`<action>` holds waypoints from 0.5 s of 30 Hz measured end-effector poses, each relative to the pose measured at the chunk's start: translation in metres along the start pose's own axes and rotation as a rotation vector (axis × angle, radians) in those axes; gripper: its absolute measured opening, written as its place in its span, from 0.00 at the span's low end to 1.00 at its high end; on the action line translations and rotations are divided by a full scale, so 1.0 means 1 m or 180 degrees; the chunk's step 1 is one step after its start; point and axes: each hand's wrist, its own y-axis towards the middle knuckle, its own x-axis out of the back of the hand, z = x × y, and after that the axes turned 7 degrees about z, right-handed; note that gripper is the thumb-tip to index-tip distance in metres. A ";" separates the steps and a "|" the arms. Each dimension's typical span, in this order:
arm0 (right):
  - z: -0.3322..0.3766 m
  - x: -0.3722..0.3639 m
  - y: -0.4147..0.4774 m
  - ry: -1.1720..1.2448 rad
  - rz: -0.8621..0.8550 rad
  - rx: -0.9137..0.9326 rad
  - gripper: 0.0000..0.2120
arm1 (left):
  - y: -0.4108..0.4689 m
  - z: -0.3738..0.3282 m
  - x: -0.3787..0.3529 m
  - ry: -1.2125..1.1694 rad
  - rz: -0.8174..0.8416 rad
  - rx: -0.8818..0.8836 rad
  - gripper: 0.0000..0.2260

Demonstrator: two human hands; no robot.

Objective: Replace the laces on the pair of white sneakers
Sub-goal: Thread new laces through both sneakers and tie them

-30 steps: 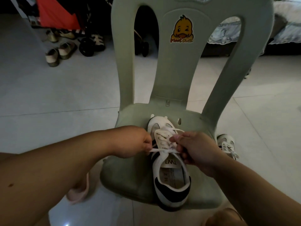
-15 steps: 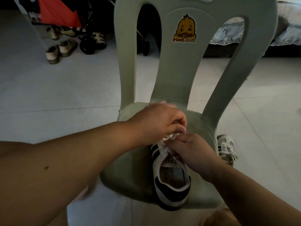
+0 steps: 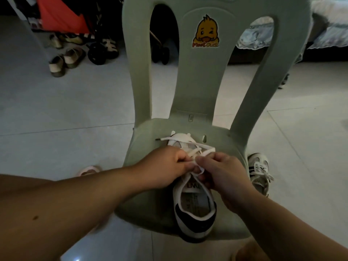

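A white sneaker (image 3: 195, 215) with a black heel patch lies on the seat of a pale green plastic chair (image 3: 154, 202), toe pointing at the backrest. Over its tongue, my left hand (image 3: 167, 166) and my right hand (image 3: 224, 172) meet, each pinching part of the white lace (image 3: 202, 147). Loops and loose ends of the lace spread over the toe, one tip reaching left onto the seat. The second sneaker (image 3: 259, 171), white with black stripes and laced, stands on the floor right of the chair.
The chair's tall backrest with a duck sticker (image 3: 206, 32) rises behind the shoe. A pink slipper (image 3: 88, 169) lies on the tiled floor left of the chair. Several shoes (image 3: 64, 61) and a stroller's wheels (image 3: 98, 53) stand at the back left; a bed is at the back right.
One second ago my hands pulled the lace apart sideways. My left hand then crossed over the toe and has come back, so both hands now meet at the tongue with loops formed.
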 end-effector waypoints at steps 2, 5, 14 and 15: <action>0.003 0.001 -0.001 -0.0173 0.0129 0.0105 0.06 | -0.002 0.003 -0.002 -0.0396 -0.0075 0.0126 0.07; 0.006 0.006 0.000 -0.1079 0.0323 0.0491 0.11 | -0.002 0.004 -0.002 -0.0585 -0.0083 0.0261 0.07; 0.020 0.002 0.001 -0.3924 0.0282 0.1018 0.11 | -0.006 0.002 0.002 0.0754 -0.0281 -0.0425 0.08; 0.021 0.002 0.000 -0.3682 0.0292 0.0944 0.10 | -0.006 0.003 0.003 0.0707 -0.0377 -0.0466 0.05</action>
